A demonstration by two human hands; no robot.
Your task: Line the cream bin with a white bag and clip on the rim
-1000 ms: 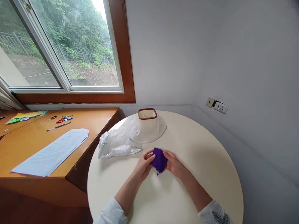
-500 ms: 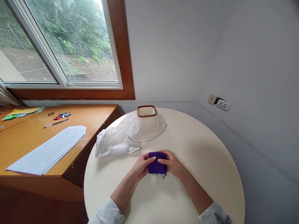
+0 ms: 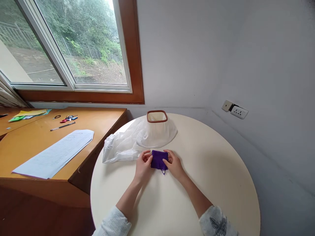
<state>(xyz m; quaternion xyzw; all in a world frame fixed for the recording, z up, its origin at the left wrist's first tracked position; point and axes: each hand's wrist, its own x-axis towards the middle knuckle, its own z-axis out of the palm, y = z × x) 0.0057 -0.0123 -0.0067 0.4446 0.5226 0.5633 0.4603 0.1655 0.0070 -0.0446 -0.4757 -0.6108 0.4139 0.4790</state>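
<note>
cloth (image 3: 158, 160) edges under fingers (image 3: 147, 159), papers (image 3: 55, 152) unreadable

Two hands, left hand (image 3: 142, 165) and right hand (image 3: 175, 165), one purple cloth (image 3: 159, 160), one plastic bag (image 3: 123, 147), one wall socket (image 3: 239, 112).

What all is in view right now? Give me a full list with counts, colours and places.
purple cloth: 1, purple, folded small, on the round table between both hands
clear plastic bag: 1, translucent white, crumpled on the table beyond and left of the cloth
white cone-shaped cover with brown rim: 1, white and brown, far side of the table, touching the bag
round table: 1, cream, centre
wooden desk: 1, orange-brown, left, under the window
printed papers: 1 stack, white, on the desk
pen: 1, dark, far on the desk
small items: several, red, blue and black, too small to tell
coloured paper: few sheets, yellow and green, far left
wall socket: 1, white, right wall
window: 1, brown frame
left hand: pinching the cloth's left edge
right hand: pinching its right edge
</note>
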